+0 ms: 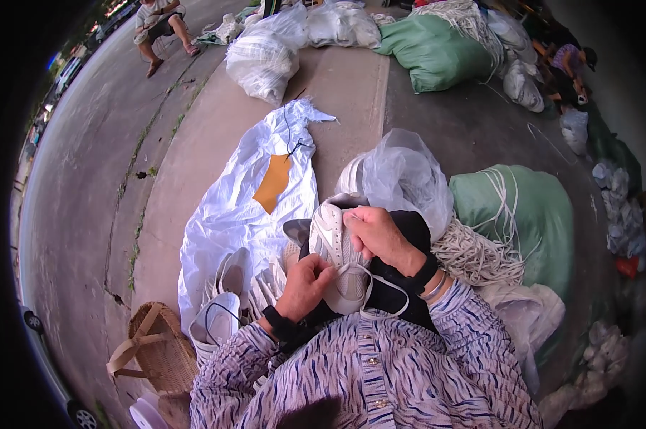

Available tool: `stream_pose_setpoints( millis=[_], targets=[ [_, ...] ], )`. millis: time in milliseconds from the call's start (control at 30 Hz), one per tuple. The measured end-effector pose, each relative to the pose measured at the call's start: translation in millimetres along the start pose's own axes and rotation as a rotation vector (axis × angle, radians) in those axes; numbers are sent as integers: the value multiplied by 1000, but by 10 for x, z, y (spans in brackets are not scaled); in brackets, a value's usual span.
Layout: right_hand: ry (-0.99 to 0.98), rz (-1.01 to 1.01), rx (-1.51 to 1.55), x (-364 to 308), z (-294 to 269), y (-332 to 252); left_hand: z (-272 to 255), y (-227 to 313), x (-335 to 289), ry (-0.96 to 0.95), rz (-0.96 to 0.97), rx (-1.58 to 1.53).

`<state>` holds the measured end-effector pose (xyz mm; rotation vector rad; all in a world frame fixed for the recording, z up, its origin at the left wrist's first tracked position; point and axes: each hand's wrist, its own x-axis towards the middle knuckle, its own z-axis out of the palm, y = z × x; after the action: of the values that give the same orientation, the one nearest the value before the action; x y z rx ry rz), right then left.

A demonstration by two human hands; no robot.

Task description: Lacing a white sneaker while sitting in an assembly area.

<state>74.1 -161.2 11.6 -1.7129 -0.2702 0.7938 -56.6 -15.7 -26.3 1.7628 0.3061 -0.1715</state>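
"Where to look for the shoe (348, 287)?"

"On the lap, over a dark cloth (415, 234), toe apparently pointing back toward the patterned shirt (359, 357). Caught between both sets of fingers."

"And the grip?"

"Left fingers (311, 267) set in a tight pinch low at the shoe's side, apparently on a bit of white lace (369, 288). Right fingers (361, 217) curled nearly closed at the upper side, seemingly on the shoe's edge. Cannot tell about any lace tucked inside that curl."

"Any trouble likely?"

"Most likely a snag: loose lace trailing in a loop near the right wristband (427, 273), with one careless tug enough to catch it. Also a roll or slip of the shoe, because of soft cloth underneath, and worse with both grips eased at once. Possibly a twist too, from so much slack lying free."

"And room to move?"

"Tight on the left: piled shoes (231, 275) near the left sleeve (241, 347), then a woven basket (167, 357) farther out. Tight on the right: a bundle of white cords (473, 254) just beyond the wristband, a green sack (541, 214) behind. Easy to tangle pale lace with those cords. Ahead, a clear plastic bag (412, 175) close past the shoe's far end, and left of that a white sheet (226, 207) bearing a tan patch (273, 184). Best room straight up above the lap; forward, only a narrow strip of pavement (334, 159) between sheet and bag. Better to keep pulls short sideways."
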Motion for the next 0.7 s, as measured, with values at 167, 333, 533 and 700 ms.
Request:
stream_pose_setpoints(
  millis=[167,333,533,700],
  targets=[
    [-256,266,50,-188,-9,85,-5,-77,5,-24,-17,-137],
    [-296,193,-123,-276,-36,131,87,-10,-49,56,49,43],
    [-360,228,-10,-242,-70,131,79,22,-82,158,96,121],
    [-409,252,39,-244,-121,184,63,28,-36,60,-38,3]
  ],
)
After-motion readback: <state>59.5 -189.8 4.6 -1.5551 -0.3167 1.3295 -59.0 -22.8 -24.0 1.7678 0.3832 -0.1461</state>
